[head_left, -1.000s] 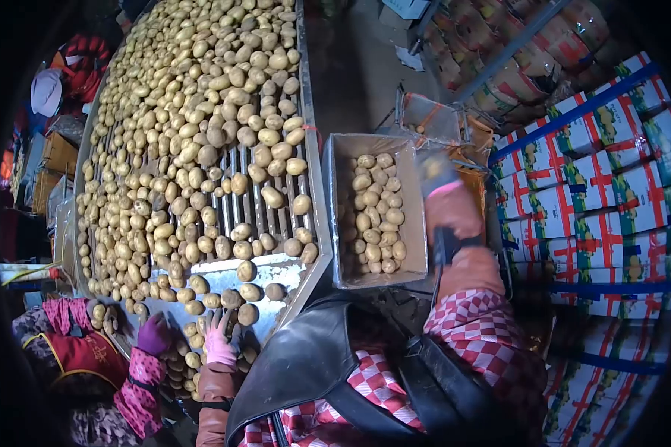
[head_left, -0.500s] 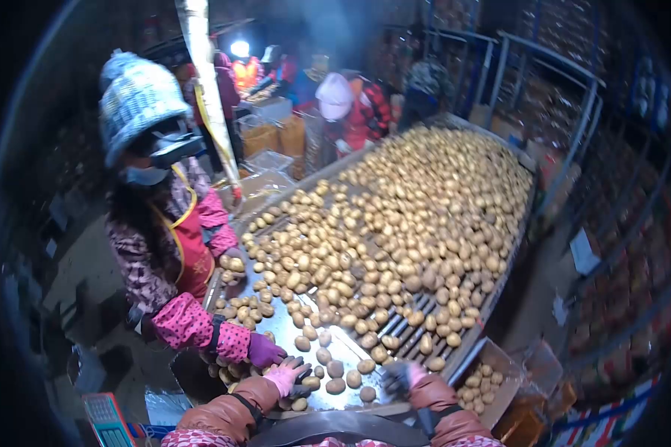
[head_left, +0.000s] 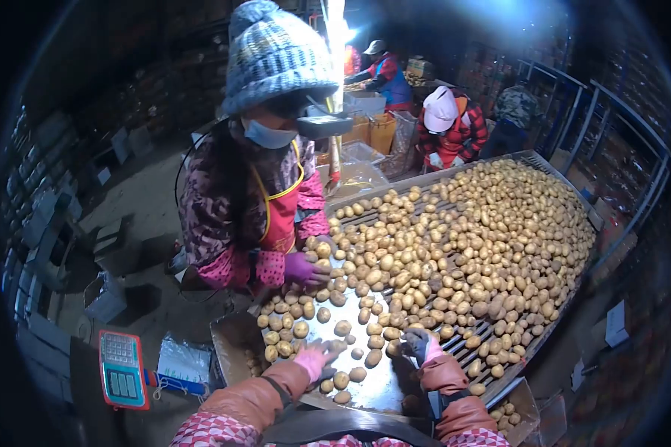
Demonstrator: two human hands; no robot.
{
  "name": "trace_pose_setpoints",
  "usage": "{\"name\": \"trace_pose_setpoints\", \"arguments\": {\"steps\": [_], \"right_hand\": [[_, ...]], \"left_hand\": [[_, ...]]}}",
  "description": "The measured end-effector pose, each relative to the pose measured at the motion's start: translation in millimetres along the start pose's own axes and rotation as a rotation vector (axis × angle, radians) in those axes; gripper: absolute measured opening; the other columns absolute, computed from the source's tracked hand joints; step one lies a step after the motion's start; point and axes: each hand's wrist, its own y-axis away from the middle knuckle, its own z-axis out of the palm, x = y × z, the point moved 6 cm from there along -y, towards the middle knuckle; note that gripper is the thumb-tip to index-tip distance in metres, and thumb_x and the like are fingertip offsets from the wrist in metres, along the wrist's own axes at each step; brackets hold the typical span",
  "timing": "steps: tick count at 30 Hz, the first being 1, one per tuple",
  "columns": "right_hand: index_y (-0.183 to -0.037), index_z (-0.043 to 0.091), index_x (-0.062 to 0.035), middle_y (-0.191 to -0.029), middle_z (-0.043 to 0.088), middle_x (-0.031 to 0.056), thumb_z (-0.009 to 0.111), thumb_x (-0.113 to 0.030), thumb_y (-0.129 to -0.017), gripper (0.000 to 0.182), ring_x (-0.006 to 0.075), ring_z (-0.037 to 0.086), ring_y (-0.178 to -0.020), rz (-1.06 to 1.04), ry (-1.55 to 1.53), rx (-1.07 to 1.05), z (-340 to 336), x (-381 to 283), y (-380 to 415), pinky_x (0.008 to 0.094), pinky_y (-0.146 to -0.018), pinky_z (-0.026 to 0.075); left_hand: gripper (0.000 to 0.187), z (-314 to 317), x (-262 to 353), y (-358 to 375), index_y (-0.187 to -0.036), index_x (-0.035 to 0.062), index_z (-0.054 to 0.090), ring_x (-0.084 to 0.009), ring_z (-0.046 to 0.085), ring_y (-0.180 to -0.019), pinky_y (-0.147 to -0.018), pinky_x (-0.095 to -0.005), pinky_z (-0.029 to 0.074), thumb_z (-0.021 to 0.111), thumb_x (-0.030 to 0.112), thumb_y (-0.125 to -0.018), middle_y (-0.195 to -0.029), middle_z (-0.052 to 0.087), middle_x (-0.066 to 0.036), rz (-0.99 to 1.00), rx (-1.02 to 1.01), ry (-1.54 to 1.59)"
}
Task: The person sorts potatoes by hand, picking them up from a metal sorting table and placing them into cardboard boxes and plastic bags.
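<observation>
Your left hand (head_left: 311, 360), in a pink glove, lies flat with fingers spread over the potatoes (head_left: 334, 378) on the smooth metal end of the sorting bench (head_left: 376, 387); its grip is released and closes on nothing. Your right hand (head_left: 417, 344), in a dark glove, reaches onto the slatted part of the bench and rests among potatoes at the near edge of the heap; the fingers curl downward, but you cannot tell whether this grip encloses a potato.

The main heap of potatoes (head_left: 455, 246) covers the bench from just beyond your hands to its far end. Across the bench to your left stands a co-worker (head_left: 265, 186) in a knitted hat, face mask and red apron, whose purple-gloved hand (head_left: 303, 268) rests on potatoes near the bench's edge. At the lower left, a red scale (head_left: 123, 370) sits beside a crate (head_left: 231, 346) holding potatoes. Beyond the far end, 2 more people (head_left: 447, 123) work. A box (head_left: 508, 417) with potatoes stands below the bench by your right arm.
</observation>
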Motion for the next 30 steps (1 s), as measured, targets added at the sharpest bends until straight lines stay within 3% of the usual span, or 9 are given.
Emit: {"name": "trace_pose_setpoints", "arguments": {"steps": [3,5,7,17,21,24,26,28,30], "right_hand": [[-0.135,0.045,-0.0012,-0.118,0.061,0.0127,0.063,-0.020,-0.093,0.050,0.0182,0.065,-0.091,-0.098,0.009,-0.180,51,-91,41,0.0289,-0.072,0.055],[-0.151,0.013,-0.0021,-0.148,0.034,0.0186,0.063,-0.017,-0.090,0.080,0.0252,0.033,-0.138,-0.296,-0.197,-0.429,85,-149,59,0.0260,-0.070,0.054],[-0.154,0.004,-0.0106,-0.144,0.037,0.0278,0.056,-0.008,-0.087,0.084,0.0144,0.065,-0.078,-0.607,-0.100,-0.445,118,-229,89,0.0225,-0.055,0.052],[-0.155,0.006,-0.0221,-0.144,0.042,0.0212,0.060,-0.012,-0.088,0.086,0.0176,0.062,-0.070,-0.535,-0.400,-0.908,178,-317,224,0.0264,-0.059,0.049],[-0.152,0.011,-0.0013,-0.153,0.010,0.0354,0.056,-0.003,-0.089,0.078,0.0324,0.065,-0.104,-0.798,-0.729,-2.036,218,-350,268,0.0353,-0.082,0.055],[-0.149,-0.023,-0.0107,-0.154,0.002,0.0347,0.051,0.006,-0.086,0.098,0.0238,0.069,-0.078,-0.825,-0.226,-1.760,219,-342,269,0.0268,-0.065,0.057],[-0.151,-0.015,-0.0096,-0.154,-0.001,0.0347,0.054,0.004,-0.087,0.096,0.0251,0.070,-0.075,-0.800,-0.314,-1.763,216,-335,266,0.0254,-0.060,0.057],[-0.152,-0.009,-0.0107,-0.151,0.008,0.0334,0.057,0.002,-0.085,0.094,0.0245,0.068,-0.074,-0.702,-0.306,-1.584,216,-333,268,0.0257,-0.060,0.055],[-0.153,0.005,-0.0129,-0.145,0.027,0.0308,0.064,-0.002,-0.083,0.092,0.0232,0.066,-0.073,-0.543,-0.280,-1.245,211,-334,265,0.0264,-0.061,0.053]], "left_hand": [[0.050,1,3,-2,-0.134,0.0290,0.051,-0.0325,0.038,-0.133,-0.108,-0.0620,0.024,0.058,0.045,-0.088,-0.143,0.044,-0.007,-0.013,-0.194,0.028],[0.047,3,5,6,-0.133,0.0281,0.053,-0.0313,0.040,-0.132,-0.106,-0.0619,0.026,0.057,0.045,-0.089,-0.141,0.046,-0.007,0.057,-0.118,0.067],[0.040,1,4,14,-0.127,0.0252,0.058,-0.0288,0.043,-0.129,-0.102,-0.0570,0.032,0.057,0.041,-0.090,-0.133,0.053,-0.007,0.141,0.030,0.117],[0.039,-43,4,36,-0.130,0.0175,0.057,-0.0369,0.061,-0.105,-0.090,-0.0417,0.048,0.058,0.023,-0.091,-0.114,0.064,-0.018,0.161,0.016,0.514],[0.043,-2,-8,51,-0.131,0.0205,0.057,-0.0320,0.061,-0.111,-0.095,-0.0374,0.046,0.060,0.020,-0.088,-0.120,0.064,-0.014,0.037,-0.196,0.899],[0.046,77,-17,36,-0.138,0.0224,0.051,-0.0250,0.063,-0.109,-0.098,-0.0338,0.046,0.057,0.021,-0.093,-0.121,0.064,-0.013,0.223,-0.219,0.649],[0.043,88,2,24,-0.138,0.0151,0.050,-0.0240,0.062,-0.109,-0.095,-0.0332,0.047,0.052,0.019,-0.095,-0.122,0.064,-0.013,0.396,-0.319,1.357],[0.031,120,-12,12,-0.127,0.0066,0.056,-0.0185,0.059,-0.105,-0.089,-0.0259,0.046,0.051,0.018,-0.098,-0.118,0.063,-0.013,-0.444,-0.773,1.880],[0.031,92,0,1,-0.127,0.0058,0.055,-0.0173,0.058,-0.103,-0.089,-0.0260,0.046,0.051,0.017,-0.098,-0.113,0.063,-0.012,-0.131,-0.585,1.584]]}}
